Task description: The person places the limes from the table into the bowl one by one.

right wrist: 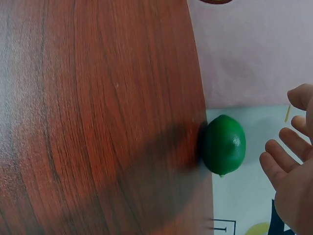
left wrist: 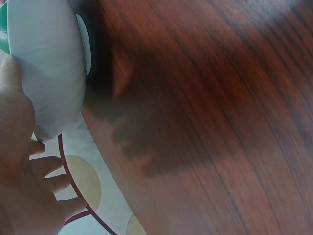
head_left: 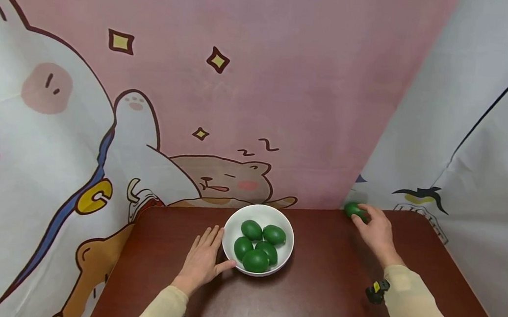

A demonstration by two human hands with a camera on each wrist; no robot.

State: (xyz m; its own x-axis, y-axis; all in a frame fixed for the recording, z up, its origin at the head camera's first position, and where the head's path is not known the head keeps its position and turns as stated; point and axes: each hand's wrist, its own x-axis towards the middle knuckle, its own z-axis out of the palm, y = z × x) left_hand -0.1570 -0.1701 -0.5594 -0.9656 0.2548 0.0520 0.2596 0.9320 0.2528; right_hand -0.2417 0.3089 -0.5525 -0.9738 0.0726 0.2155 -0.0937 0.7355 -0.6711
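A white bowl [head_left: 289, 252] with several green limes [head_left: 255, 261] in it stands on the table. My left hand [head_left: 202, 260] is at the bowl's left side, fingers extended, with the thumb at the rim. In the left wrist view, the thumb lies against the bowl's [left wrist: 49, 63] outer wall near the rim. One single lime [right wrist: 224, 144] sits near the table's far edge on the right. Over beside it, my right hand [head_left: 377, 231] has its thumb and fingers spread apart. The right wrist view shows a gap between these fingers [right wrist: 281, 156] and the lime.
The dark red-brown wooden table [head_left: 315, 290] ends at a cloth backdrop [head_left: 310, 108] printed with cartoon animals. A pale grey cloth [head_left: 492, 160] hangs along the right side. A small black device [head_left: 376, 292] is strapped at my right wrist.
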